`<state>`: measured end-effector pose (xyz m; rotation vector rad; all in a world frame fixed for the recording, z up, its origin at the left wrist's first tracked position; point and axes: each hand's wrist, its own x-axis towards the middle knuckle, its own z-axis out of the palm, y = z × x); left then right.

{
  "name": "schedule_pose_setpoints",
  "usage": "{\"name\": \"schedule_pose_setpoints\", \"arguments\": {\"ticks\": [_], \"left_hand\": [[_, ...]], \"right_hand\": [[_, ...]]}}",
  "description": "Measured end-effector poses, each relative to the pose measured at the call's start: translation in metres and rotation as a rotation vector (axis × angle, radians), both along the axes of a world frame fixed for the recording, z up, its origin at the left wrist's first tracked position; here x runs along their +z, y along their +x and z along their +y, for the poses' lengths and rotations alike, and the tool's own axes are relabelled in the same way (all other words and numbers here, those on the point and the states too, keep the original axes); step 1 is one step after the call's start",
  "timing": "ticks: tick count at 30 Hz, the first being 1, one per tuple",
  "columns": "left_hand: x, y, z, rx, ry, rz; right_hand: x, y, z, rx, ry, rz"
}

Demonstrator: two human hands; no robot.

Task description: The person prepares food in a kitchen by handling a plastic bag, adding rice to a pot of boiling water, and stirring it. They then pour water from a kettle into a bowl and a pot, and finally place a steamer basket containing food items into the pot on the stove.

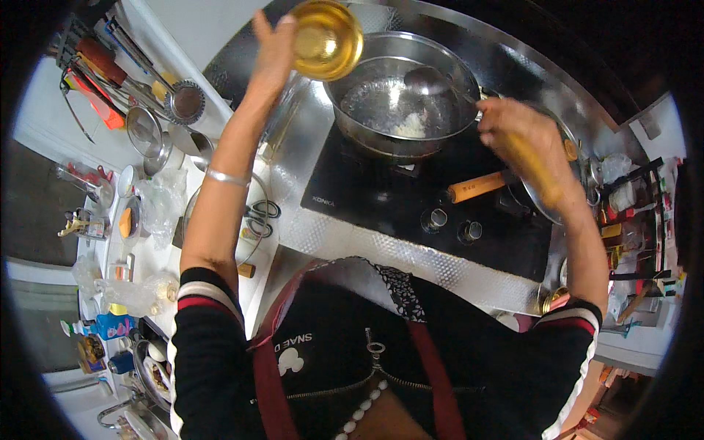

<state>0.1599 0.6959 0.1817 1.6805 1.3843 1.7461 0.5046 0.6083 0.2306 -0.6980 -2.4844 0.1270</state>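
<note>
My left hand (276,52) grips the rim of a shiny gold-coloured metal bowl (328,38), raised beside the pot's left edge. The bowl's inside faces me, and I see no food in it. A wide stainless steel pot (379,144) stands on the black cooktop, with clear-looking liquid and a small pale, whitish clump (411,126) near its front wall. In my right hand (525,143), blurred, is a ladle with a yellowish handle. Its round metal head (426,81) hangs over the inside of the pot; whether it touches the liquid, I cannot tell.
Two knobs (435,220) sit on the cooktop (363,192). A pan's wooden handle (476,188) juts leftward under my right forearm. Scissors (260,218) lie left on the white counter, near a plastic bag (164,201). Hanging utensils (185,103) crowd the left wall.
</note>
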Motion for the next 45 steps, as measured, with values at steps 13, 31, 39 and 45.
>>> {"name": "schedule_pose_setpoints", "arguments": {"ticks": [13,31,39,45], "left_hand": [[-0.167,-0.031,-0.157,0.158,-0.717,-0.828],[-0.241,-0.044,-0.105,0.233,-0.728,-0.928],[-0.245,-0.039,-0.092,0.361,-0.667,-1.116],[-0.222,-0.025,-0.131,0.241,-0.704,-1.05]], "right_hand": [[-0.033,-0.041,0.085,-0.035,-0.323,-0.021],[-0.023,-0.037,0.084,-0.296,-0.346,0.219],[-0.023,-0.038,0.06,-0.239,-0.621,0.168],[-0.042,-0.051,0.079,-0.275,-0.429,0.227]]}}
